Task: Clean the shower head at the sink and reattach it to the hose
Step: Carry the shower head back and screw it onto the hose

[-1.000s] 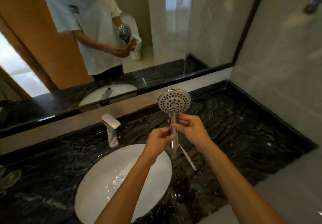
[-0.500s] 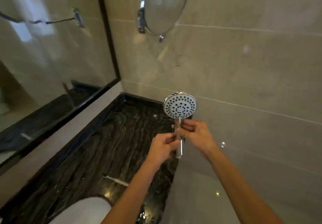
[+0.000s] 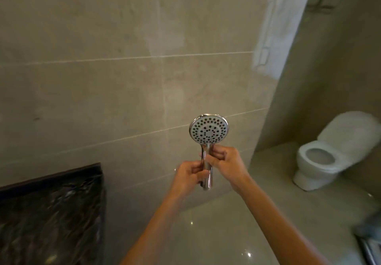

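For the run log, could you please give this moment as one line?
phase: carrying | shower head: upright, hose absent | left hand: holds handle | right hand: holds handle | nearby: toilet

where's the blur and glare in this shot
Head view: the toilet and the right edge smear with motion blur; the shower head between the left hand and right hand stays fairly sharp; small glints dot the glossy floor; wall lines bow from the wide-angle lens.
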Action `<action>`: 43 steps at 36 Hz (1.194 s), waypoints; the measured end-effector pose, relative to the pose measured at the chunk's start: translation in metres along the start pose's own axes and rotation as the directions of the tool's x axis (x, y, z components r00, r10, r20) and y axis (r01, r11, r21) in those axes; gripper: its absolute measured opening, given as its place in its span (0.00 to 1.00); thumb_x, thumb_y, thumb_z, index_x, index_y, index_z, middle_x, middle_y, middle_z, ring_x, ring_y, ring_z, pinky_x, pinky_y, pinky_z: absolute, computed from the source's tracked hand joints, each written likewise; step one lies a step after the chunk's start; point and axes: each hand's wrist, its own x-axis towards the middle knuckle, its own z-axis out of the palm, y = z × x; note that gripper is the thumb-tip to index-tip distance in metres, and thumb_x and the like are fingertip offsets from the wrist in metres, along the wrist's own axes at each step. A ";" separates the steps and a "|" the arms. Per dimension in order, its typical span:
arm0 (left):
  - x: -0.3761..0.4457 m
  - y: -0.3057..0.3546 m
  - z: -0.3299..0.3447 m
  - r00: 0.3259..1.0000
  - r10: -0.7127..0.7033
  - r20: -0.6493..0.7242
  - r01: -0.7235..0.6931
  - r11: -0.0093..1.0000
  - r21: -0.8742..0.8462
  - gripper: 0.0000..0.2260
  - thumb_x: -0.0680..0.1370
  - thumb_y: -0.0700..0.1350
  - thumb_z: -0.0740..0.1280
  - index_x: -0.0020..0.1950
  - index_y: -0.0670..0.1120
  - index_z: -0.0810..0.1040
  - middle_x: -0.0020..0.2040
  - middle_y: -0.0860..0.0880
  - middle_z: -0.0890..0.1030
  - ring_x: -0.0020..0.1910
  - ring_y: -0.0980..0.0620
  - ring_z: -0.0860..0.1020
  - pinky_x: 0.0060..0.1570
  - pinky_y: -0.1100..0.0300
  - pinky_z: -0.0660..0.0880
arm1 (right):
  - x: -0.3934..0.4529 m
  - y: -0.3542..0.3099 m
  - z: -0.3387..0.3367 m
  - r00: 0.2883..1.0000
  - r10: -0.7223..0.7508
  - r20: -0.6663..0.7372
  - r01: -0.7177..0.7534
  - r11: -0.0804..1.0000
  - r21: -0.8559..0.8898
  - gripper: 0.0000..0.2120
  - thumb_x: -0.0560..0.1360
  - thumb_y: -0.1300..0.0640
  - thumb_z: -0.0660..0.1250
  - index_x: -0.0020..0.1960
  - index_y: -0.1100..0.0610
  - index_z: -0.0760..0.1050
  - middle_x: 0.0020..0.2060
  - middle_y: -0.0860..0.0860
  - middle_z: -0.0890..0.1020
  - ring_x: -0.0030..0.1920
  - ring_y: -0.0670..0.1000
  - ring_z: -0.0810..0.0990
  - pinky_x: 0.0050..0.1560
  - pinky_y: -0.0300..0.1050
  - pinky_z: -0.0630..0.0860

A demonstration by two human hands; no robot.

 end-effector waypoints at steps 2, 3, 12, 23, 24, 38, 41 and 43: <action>0.019 0.007 0.029 0.999 0.015 0.032 -0.014 1.000 -0.008 0.07 0.76 0.28 0.66 0.49 0.37 0.80 0.33 0.48 0.79 0.32 0.50 0.76 0.39 0.56 0.75 | 0.003 0.004 -0.032 0.998 -0.008 -0.061 0.008 1.000 -0.012 0.11 0.75 0.69 0.70 0.51 0.55 0.84 0.45 0.48 0.89 0.49 0.48 0.87 0.56 0.45 0.82; 0.030 0.011 0.048 0.998 0.022 0.064 -0.021 1.000 -0.018 0.07 0.76 0.28 0.66 0.50 0.36 0.80 0.35 0.44 0.78 0.34 0.48 0.76 0.40 0.56 0.75 | 0.005 0.007 -0.054 0.995 -0.013 -0.099 0.010 1.000 -0.028 0.10 0.75 0.69 0.70 0.52 0.58 0.84 0.45 0.50 0.89 0.50 0.50 0.87 0.57 0.46 0.82; 0.109 0.024 0.220 0.928 0.066 0.367 -0.070 0.998 -0.003 0.07 0.76 0.30 0.67 0.51 0.38 0.81 0.34 0.51 0.82 0.32 0.57 0.81 0.38 0.58 0.80 | -0.011 0.034 -0.231 0.928 0.014 -0.372 -0.059 0.992 -0.110 0.12 0.76 0.66 0.70 0.48 0.49 0.84 0.45 0.48 0.89 0.49 0.48 0.87 0.50 0.40 0.82; 0.165 0.033 0.398 0.737 0.103 0.668 -0.129 0.992 -0.011 0.08 0.76 0.29 0.66 0.52 0.37 0.81 0.39 0.46 0.82 0.37 0.54 0.81 0.42 0.57 0.78 | -0.048 0.063 -0.380 0.705 0.043 -0.708 -0.161 0.982 -0.100 0.04 0.75 0.67 0.70 0.49 0.63 0.82 0.44 0.59 0.87 0.51 0.60 0.86 0.58 0.61 0.80; 0.171 0.032 0.411 0.718 0.100 0.689 -0.129 0.992 -0.009 0.07 0.77 0.30 0.66 0.52 0.37 0.80 0.40 0.46 0.82 0.37 0.54 0.81 0.41 0.58 0.78 | -0.047 0.068 -0.392 0.681 0.048 -0.731 -0.162 0.983 -0.086 0.05 0.75 0.67 0.70 0.49 0.62 0.83 0.44 0.57 0.88 0.51 0.60 0.86 0.58 0.62 0.80; 0.296 0.019 0.573 0.459 0.072 0.886 -0.156 0.988 0.001 0.08 0.76 0.35 0.69 0.45 0.46 0.84 0.42 0.47 0.86 0.42 0.49 0.85 0.48 0.48 0.82 | -0.001 0.132 -0.524 0.416 0.105 -0.903 -0.169 0.985 0.037 0.08 0.75 0.67 0.70 0.45 0.56 0.84 0.42 0.56 0.88 0.47 0.58 0.87 0.55 0.57 0.83; 0.322 0.022 0.605 0.420 0.080 0.904 -0.160 0.987 -0.013 0.04 0.76 0.36 0.69 0.46 0.41 0.84 0.43 0.42 0.85 0.44 0.45 0.83 0.49 0.47 0.79 | 0.014 0.137 -0.551 0.384 0.104 -0.918 -0.153 0.987 0.048 0.11 0.75 0.70 0.68 0.43 0.56 0.83 0.41 0.55 0.87 0.45 0.54 0.87 0.52 0.54 0.83; 0.336 0.026 0.624 0.388 0.078 0.918 -0.162 0.987 -0.016 0.05 0.76 0.35 0.70 0.47 0.42 0.84 0.44 0.42 0.85 0.44 0.45 0.83 0.49 0.49 0.79 | 0.020 0.141 -0.568 0.339 0.100 -0.935 -0.152 0.987 0.051 0.10 0.75 0.71 0.67 0.45 0.59 0.83 0.42 0.57 0.87 0.45 0.55 0.86 0.52 0.53 0.82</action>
